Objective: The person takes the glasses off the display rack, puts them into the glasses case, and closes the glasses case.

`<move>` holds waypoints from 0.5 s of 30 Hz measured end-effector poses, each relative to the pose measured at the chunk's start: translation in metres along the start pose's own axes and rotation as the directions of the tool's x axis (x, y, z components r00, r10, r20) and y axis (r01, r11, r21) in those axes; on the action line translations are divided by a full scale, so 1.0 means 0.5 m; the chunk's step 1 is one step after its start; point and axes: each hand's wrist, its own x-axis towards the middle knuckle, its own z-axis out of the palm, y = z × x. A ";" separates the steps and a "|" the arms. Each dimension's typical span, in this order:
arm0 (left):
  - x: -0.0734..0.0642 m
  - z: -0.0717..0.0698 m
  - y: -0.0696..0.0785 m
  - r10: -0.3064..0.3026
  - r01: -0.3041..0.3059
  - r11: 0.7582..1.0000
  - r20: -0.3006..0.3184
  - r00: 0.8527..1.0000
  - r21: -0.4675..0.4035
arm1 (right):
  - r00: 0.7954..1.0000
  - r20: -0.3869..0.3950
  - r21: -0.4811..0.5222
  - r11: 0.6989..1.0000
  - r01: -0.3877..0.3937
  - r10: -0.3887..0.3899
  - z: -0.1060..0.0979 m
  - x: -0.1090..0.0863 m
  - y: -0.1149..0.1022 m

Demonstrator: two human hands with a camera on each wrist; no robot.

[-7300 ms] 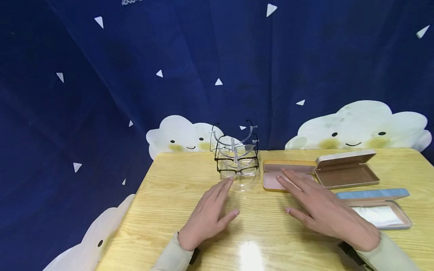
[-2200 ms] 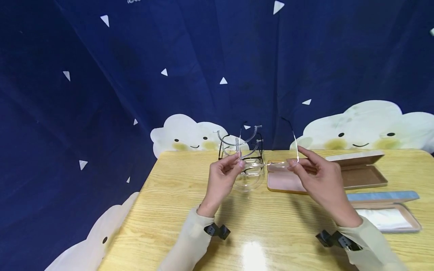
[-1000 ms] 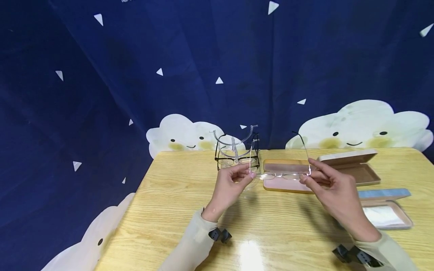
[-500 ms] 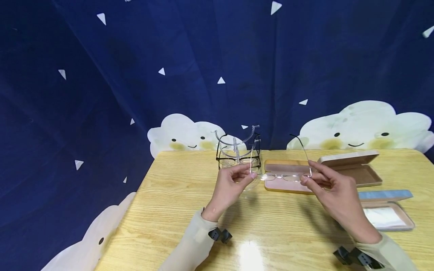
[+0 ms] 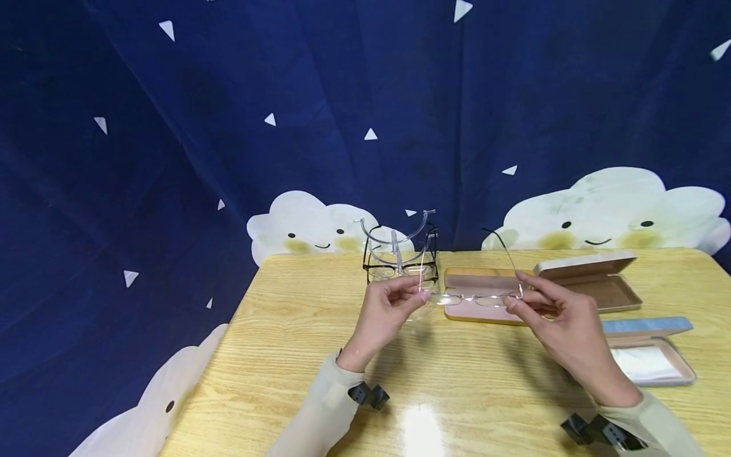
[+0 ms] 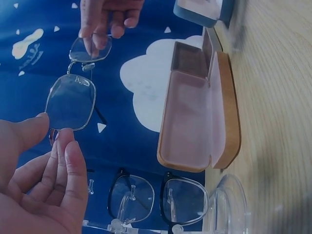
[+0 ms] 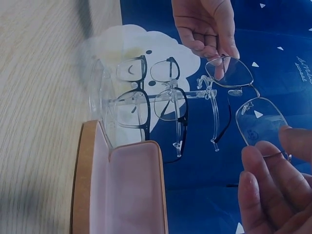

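Both hands hold one pair of thin metal-rimmed eyeglasses (image 5: 492, 301) above the table, in front of an open orange case (image 5: 485, 273) with pink lining. My left hand (image 5: 385, 317) pinches the frame at its left end between thumb and fingers. At the other end, my right hand (image 5: 565, 327) pinches it near the hinge. The temples are unfolded and point away, toward the curtain. Each wrist view shows the clear lenses, with small printing on one lens (image 6: 72, 102). A clear display stand (image 5: 381, 236), its top tier bare, stands behind my left hand.
Two dark-framed eyeglasses (image 7: 141, 109) rest on the stand's lower tiers. Right of the orange case lie an open white case with brown lining (image 5: 605, 293) and an open blue case (image 5: 648, 327) holding a white cloth (image 5: 642, 364). A blue curtain (image 5: 320, 95) hangs behind the table.
Earlier, both hands were apart with fingers extended and the metal-rimmed eyeglasses sat on the stand's top tier. Both hands then took them and brought them right and lower. The last second shows almost no movement.
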 end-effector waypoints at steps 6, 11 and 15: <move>0.000 -0.003 -0.001 -0.012 0.012 1.000 0.006 1.000 0.005 | 1.000 0.006 0.007 1.000 0.014 -0.014 0.000 0.000 0.001; 0.000 -0.003 -0.001 -0.024 0.024 1.000 0.012 1.000 -0.002 | 1.000 0.021 0.016 1.000 0.010 -0.011 -0.002 -0.002 0.003; -0.001 -0.005 0.003 -0.019 0.019 1.000 0.019 1.000 -0.014 | 0.999 0.039 0.017 1.000 0.001 -0.002 -0.003 -0.003 0.003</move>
